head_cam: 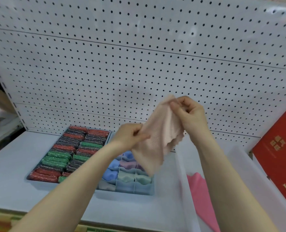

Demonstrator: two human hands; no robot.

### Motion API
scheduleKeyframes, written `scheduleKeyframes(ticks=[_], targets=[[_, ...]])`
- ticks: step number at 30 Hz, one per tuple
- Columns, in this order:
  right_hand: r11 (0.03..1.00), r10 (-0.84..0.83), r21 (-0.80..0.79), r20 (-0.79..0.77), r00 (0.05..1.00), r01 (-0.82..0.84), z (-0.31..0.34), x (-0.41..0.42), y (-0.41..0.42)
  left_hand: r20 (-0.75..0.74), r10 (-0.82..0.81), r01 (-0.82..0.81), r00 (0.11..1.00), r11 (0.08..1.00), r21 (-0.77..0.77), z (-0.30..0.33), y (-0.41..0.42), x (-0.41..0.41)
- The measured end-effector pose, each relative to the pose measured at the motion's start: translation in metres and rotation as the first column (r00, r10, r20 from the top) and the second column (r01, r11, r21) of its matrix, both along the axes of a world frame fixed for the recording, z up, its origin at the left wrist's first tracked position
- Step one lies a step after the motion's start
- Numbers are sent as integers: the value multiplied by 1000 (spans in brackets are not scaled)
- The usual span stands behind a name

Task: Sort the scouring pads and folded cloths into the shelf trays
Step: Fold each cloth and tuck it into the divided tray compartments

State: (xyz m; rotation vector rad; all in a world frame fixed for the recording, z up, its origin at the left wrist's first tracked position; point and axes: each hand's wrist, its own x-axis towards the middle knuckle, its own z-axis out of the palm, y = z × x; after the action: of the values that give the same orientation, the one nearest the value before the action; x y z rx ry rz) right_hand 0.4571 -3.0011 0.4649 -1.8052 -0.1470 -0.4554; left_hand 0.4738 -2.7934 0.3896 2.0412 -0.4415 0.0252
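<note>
Cloth: peach cloth [157, 138], partly unfolded, held up in the air between both hands, above the divided tray; its lower corner hangs down over the tray's middle cells.
Left hand: left hand [130, 134] pinches the cloth's left edge about halfway down, fingers curled; cloth lies to the right of this hand.
Right hand: right hand [189, 111] grips the cloth's top corner, fingers curled round it; higher than the left hand; cloth hangs down and left from it.
Divided tray: blue tray [125, 193] on the shelf, cells holding folded cloths in blue, lilac, green and grey; partly hidden by the left forearm and the held cloth.
Pad tray: second tray [38, 180], just left of the divided one, packed with red, green and dark scouring pads [68, 153] in two columns.
Bin: translucent white bin [184, 190] at right, a pink cloth [200, 198] inside.
Shelf: pale shelf [10, 173] under both trays.
Backing: white pegboard [139, 56] behind.
Far right: red box [279, 148] leaning, gold lettering.
</note>
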Motion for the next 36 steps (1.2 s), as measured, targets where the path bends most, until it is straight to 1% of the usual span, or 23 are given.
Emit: scheduleKeyframes(ticks=[3, 5, 7, 9, 11, 14, 16, 19, 21, 23, 25, 27, 29, 33, 36], targets=[[991, -129, 37, 37, 991, 128, 4, 4, -16, -139, -39, 52, 990, 994, 92, -51, 15, -5], [986, -156, 63, 49, 987, 153, 6, 6, -23, -226, -38, 73, 973, 987, 146, -75, 24, -7], [987, -146, 67, 25, 989, 144, 7, 8, -25, -290, -14, 63, 957, 985, 159, -85, 28, -6], [995, -93, 42, -27, 995, 94, 5, 8, -22, -261, 32, 9, 965, 988, 154, -82, 26, -2], [1000, -28, 12, -66, 997, 29, 0, 8, -16, -222, 56, -38, 973, 996, 86, -69, 18, 2], [999, 38, -2, -78, 996, -38, -1, 6, -8, -159, 61, -55, 985, 998, 37, -47, 1, 4], [996, 82, -23, -72, 994, -84, 0, 5, -7, -91, 30, -36, 995, 998, -57, -31, -12, 0], [979, 147, -126, -113, 983, -161, 2, 5, -6, 12, -5, 8, 1000, 974, -228, -2, -30, -3], [968, 167, -166, -140, 976, -189, 2, 4, -6, 45, 45, -31, 998, 960, -279, 16, -38, -1], [963, 157, -192, -174, 972, -190, 0, 4, -11, 114, 124, -82, 986, 943, -322, 26, -41, 3], [964, 144, -188, -221, 964, -188, -3, 2, -19, 132, 163, -101, 978, 918, -384, 32, -38, 6], [979, 150, -103, -239, 959, -179, -7, 1, -26, 140, 179, -109, 974, 909, -403, 35, -29, 9], [986, 153, -30, -211, 965, -163, -10, 1, -28, 124, 175, -114, 977, 914, -390, 36, -22, 12], [983, 156, -69, -162, 974, -169, -6, 2, -24, 33, 97, -82, 995, 948, -306, 36, -18, 15], [977, 171, -104, -139, 976, -186, -2, 3, -23, 16, 110, -99, 994, 944, -315, 34, -14, 14]])
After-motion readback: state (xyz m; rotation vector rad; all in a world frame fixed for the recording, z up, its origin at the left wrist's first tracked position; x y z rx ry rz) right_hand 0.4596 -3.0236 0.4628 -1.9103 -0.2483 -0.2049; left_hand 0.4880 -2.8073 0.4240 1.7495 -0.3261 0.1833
